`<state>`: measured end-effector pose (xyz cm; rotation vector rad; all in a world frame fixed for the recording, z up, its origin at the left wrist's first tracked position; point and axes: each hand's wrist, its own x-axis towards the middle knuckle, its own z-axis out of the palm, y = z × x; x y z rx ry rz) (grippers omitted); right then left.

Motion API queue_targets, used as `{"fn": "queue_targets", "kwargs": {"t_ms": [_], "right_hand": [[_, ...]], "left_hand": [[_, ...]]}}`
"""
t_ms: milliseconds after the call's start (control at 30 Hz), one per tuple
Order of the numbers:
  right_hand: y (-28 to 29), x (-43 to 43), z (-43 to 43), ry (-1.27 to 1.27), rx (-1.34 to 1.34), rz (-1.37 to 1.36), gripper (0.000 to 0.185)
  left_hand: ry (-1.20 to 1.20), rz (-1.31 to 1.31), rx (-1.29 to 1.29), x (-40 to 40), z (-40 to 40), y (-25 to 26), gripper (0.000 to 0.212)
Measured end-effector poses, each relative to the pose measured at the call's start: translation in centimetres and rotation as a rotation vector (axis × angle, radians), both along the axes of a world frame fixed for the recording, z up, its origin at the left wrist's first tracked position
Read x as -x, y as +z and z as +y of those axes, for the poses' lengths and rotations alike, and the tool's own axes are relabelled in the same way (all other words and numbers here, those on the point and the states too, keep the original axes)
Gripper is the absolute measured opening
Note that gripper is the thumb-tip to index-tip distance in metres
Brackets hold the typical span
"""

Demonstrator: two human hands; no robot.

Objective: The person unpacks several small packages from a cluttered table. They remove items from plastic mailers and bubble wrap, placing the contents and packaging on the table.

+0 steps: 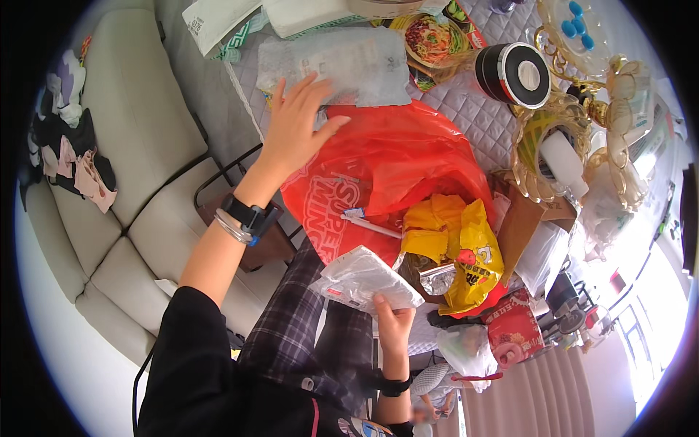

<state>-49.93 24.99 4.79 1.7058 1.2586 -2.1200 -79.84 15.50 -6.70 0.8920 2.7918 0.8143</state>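
My left hand (300, 123) is over the near edge of a translucent plastic package (338, 65), fingers spread; whether it touches the package I cannot tell. Below, my right hand (394, 322) grips a folded whitish plastic packet (366, 281) between thumb and fingers. A large red plastic bag (420, 136) lies spread on the quilted tablecloth (464, 125). On the red bag are a thin white stick (374, 225) and crumpled yellow snack wrappers (475, 257), with a silvery foil piece (438, 279) beside them.
A black lidded cup (513, 75) stands near gold-rimmed glass dishes (519, 158). An opened cardboard box (524, 218) is right of the red bag. Beyond it are a red package (513, 328) and a filled clear plastic bag (467, 349). A beige sofa (142, 98) stands left; another person (437, 393) is behind.
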Motion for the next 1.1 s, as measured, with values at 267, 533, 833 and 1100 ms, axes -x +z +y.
{"fn": "queue_targets", "kwargs": {"t_ms": [267,533,833,1100], "right_hand": [[0.0,-1.6,-2.2,-0.004,-0.013,-0.011,0.023],[-0.6,-2.6,-1.0,-0.184,-0.078,0.005,0.025],[-1.4,-3.2,-1.7,-0.140,-0.122,0.008,0.027],[-1.6,-2.5,-2.2,-0.080,-0.066,-0.014,0.023]], "left_hand": [[0.040,0.130,-0.060,0.0,3.5,1.3,0.010],[-0.462,-0.041,-0.322,-9.9,7.2,4.5,0.017],[0.040,0.014,-0.396,-5.9,-0.4,2.9,0.034],[0.066,-0.154,0.253,1.6,-8.7,-4.3,0.085]]}}
